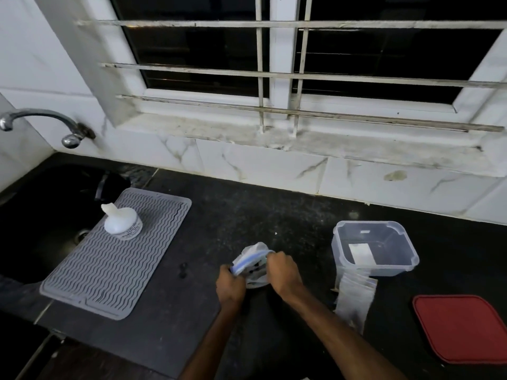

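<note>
A clear zip bag [253, 263] with a blue seal strip is held over the dark counter [247, 212] near the front middle. My left hand [230, 283] pinches the strip's left end. My right hand [282, 272] grips its right end, fingers curled over the top. Dark bits show through the plastic; what they are I cannot tell. To the right stands an open clear plastic container [374, 248] with a white label inside. A stack of clear zip bags [354, 300] lies in front of it.
A grey ribbed drying mat [109, 259] lies at left, partly over the black sink [41, 215], with a white bottle [122, 220] on it. A tap [41, 119] juts from the tiled wall. A red lid [463, 327] lies at the right front. A barred window stands behind.
</note>
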`<state>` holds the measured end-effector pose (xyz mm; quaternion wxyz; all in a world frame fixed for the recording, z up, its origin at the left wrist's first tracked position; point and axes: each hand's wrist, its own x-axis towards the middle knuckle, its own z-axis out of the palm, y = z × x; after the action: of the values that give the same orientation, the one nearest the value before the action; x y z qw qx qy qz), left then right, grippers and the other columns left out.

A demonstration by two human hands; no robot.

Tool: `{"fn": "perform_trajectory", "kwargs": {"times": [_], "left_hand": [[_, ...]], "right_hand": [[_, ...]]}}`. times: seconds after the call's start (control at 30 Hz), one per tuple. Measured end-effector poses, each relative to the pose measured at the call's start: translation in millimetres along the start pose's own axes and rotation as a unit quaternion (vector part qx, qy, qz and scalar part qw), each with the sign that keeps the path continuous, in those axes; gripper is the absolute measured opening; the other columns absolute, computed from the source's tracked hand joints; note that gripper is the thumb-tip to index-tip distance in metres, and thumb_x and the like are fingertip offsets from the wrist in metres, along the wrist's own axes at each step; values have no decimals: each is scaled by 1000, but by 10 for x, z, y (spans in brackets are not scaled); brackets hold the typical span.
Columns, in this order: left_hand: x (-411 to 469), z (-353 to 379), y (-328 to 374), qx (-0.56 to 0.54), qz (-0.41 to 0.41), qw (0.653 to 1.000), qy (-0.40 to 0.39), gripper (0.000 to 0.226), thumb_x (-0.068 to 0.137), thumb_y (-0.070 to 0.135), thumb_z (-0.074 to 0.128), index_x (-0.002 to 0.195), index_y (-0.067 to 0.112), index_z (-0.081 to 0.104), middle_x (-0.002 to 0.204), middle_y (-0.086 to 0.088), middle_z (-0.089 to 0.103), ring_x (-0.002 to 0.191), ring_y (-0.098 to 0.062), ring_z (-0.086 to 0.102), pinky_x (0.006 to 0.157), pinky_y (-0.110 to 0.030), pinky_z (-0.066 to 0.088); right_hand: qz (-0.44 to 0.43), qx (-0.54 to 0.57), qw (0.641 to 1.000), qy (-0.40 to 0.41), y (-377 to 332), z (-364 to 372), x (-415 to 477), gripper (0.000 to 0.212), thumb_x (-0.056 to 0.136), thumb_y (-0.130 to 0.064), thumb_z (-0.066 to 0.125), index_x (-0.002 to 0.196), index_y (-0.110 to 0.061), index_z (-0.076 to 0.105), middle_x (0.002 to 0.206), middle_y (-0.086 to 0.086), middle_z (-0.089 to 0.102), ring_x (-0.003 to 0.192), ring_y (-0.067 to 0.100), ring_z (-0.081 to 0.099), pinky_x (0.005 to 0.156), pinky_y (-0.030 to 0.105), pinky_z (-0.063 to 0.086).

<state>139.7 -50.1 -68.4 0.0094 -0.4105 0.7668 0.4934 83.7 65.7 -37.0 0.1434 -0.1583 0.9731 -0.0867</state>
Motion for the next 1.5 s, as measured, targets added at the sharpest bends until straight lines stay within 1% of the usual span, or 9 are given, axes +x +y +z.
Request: {"fn": "perform_trajectory", "kwargs": {"times": [0.23,0.43,0.57,0.7,0.83,1.03,1.17,1.3,1.5], "left_hand": [[85,20,141,-46,14,998,-31,24,94,15,51,118,12,46,105,-9,61,95,-28,62,85,-42,53],[143,89,209,15,66,997,-49,23,95,25,55,104,9,69,98,-10,72,90,-24,67,80,-38,55],[141,146,170,8,54,995,-78,22,101,30,46,106,16,63,104,-8,68,92,-20,65,83,-38,54],[118,142,158,-48,-9,993,-106,40,89,38,67,109,12,45,101,-7,61,89,-23,65,75,-45,60],[134,119,167,-60,-11,990,-126,55,76,19,82,109,13,39,102,-7,59,94,-23,65,81,-43,58],[155,105,262,19,50,994,-92,33,85,7,64,109,13,41,103,-8,62,88,-19,62,77,-39,56],[162,92,281,69,85,990,-89,34,84,0,55,115,8,46,107,-10,61,96,-24,60,85,-39,53],[169,128,297,98,79,989,-73,31,88,14,62,117,8,54,114,-12,64,102,-26,62,81,-32,49],[229,155,365,170,51,982,-60,33,93,23,52,118,4,62,119,-16,65,108,-30,62,83,-32,45]], "right_hand": [[27,-6,1000,-12,4,-43,103,24,96,-13,53,116,-6,64,115,11,67,104,24,65,84,33,52],[17,-9,1000,-14,75,-10,128,23,97,-11,48,112,-8,65,112,11,68,101,25,66,81,33,52],[3,-25,999,-21,121,17,123,22,98,-13,49,113,-8,64,113,11,67,101,25,65,81,34,52],[-1,-27,999,-20,164,77,113,22,98,-15,50,115,-9,62,115,10,66,103,23,64,84,32,51],[5,-22,1000,-13,162,96,111,22,98,-15,50,115,-10,63,114,9,66,101,22,65,82,32,51],[-26,-14,999,-24,171,144,56,26,99,-16,47,121,-9,58,116,11,65,102,25,65,85,35,52],[-16,23,1000,-10,261,141,9,27,98,-17,44,118,-9,61,114,12,66,103,27,65,86,36,51],[16,122,992,31,288,117,-10,27,94,-23,46,99,-11,70,95,10,72,86,25,69,76,35,56],[40,180,981,60,264,103,-38,25,89,-28,53,91,-13,72,87,7,72,80,22,69,71,34,55]]}}
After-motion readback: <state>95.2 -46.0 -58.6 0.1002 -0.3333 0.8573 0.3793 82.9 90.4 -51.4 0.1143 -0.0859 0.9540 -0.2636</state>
